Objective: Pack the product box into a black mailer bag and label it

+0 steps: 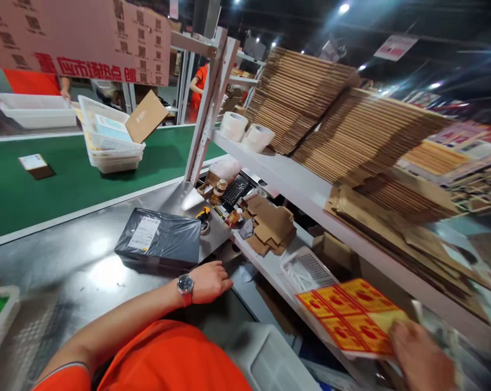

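My left hand (209, 282), with a watch on its wrist, hovers over the near edge of the metal table; its fingers are loosely bent and apart, with nothing seen in them. Just beyond it lies a parcel (174, 239) wrapped in black plastic, a white label (144, 233) on its top. At the lower right, my right hand (422, 353) is closed on the edge of a red and yellow sticker sheet (351, 315) printed in repeated squares. That hand is somewhat blurred. The sheet is held in front of the lower shelf, partly covering a white basket (308, 269).
A tape dispenser (203, 217) sits behind the parcel. Tape rolls (233, 126) and stacked flat cartons (302, 98) load the upper shelf. White baskets (115, 160) and a small box (37, 165) ride the green conveyor (164, 149). Other people in orange stand beyond it.
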`<state>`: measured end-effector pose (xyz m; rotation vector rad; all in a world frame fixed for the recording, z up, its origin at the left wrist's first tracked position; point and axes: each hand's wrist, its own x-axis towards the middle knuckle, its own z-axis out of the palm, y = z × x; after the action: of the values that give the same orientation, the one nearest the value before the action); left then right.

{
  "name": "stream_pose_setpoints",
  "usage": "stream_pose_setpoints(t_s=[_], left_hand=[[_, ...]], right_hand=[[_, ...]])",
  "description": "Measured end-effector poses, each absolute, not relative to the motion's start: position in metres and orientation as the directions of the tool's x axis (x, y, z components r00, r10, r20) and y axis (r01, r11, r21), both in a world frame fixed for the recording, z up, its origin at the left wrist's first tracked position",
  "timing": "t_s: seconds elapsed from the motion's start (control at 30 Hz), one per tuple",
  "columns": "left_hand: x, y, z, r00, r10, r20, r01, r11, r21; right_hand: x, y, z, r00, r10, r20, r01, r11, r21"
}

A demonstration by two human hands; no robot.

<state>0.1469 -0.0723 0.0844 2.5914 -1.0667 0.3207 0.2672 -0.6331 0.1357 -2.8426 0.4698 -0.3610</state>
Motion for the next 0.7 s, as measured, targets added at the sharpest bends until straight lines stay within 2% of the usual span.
stream_pose_setpoints(t_s=[0.07, 0.1, 0.17, 0.23, 0.33, 0.4, 0.5, 0.57, 0.6, 0.63, 0.7], left_hand=[[0.142, -0.072, 0.083, 0.730, -0.587, 0.350, -0.680, -0.678, 0.281], [0.140, -0.072, 0.081, 0.757, -0.538, 0.371, -0.651, -0.671, 0.355], [0.138, -0.072, 0.073, 0.828, -0.402, 0.391, -0.561, -0.614, 0.555], [0.140, -0.074, 0.063, 0.904, -0.258, 0.341, -0.427, -0.517, 0.741], [0.149, -0.078, 0.053, 0.970, -0.112, 0.216, -0.243, -0.396, 0.885], [0.153, -0.080, 0.053, 0.989, -0.082, 0.125, -0.143, -0.261, 0.955], [0.152, -0.082, 0.058, 0.980, -0.193, -0.054, 0.056, 0.001, 0.998], [0.147, -0.080, 0.062, 0.959, -0.249, -0.138, 0.165, 0.091, 0.982], [0.144, -0.079, 0.063, 0.958, -0.243, -0.154, 0.184, 0.102, 0.978], [0.142, -0.078, 0.064, 0.964, -0.217, -0.152, 0.177, 0.099, 0.979], [0.137, -0.076, 0.065, 0.981, -0.162, -0.103, 0.116, 0.072, 0.991]], right_hand=[[0.266, -0.604, 0.141, 0.925, -0.365, 0.105, -0.312, -0.888, -0.337], [0.263, -0.584, 0.145, 0.956, -0.292, 0.042, -0.255, -0.889, -0.381], [0.255, -0.536, 0.156, 0.998, -0.067, 0.018, -0.049, -0.867, -0.497], [0.246, -0.487, 0.164, 0.994, 0.101, -0.037, 0.059, -0.800, -0.598], [0.234, -0.431, 0.167, 0.958, 0.234, -0.167, 0.021, -0.638, -0.770], [0.232, -0.408, 0.163, 0.912, 0.311, -0.268, -0.084, -0.497, -0.863], [0.238, -0.385, 0.151, 0.846, 0.415, -0.333, -0.145, -0.423, -0.895], [0.243, -0.371, 0.141, 0.909, 0.372, -0.190, 0.021, -0.495, -0.868], [0.244, -0.362, 0.136, 0.941, 0.336, -0.031, 0.172, -0.556, -0.813], [0.243, -0.353, 0.131, 0.931, 0.327, 0.161, 0.338, -0.610, -0.717], [0.236, -0.333, 0.120, 0.768, 0.432, 0.473, 0.634, -0.617, -0.467]])
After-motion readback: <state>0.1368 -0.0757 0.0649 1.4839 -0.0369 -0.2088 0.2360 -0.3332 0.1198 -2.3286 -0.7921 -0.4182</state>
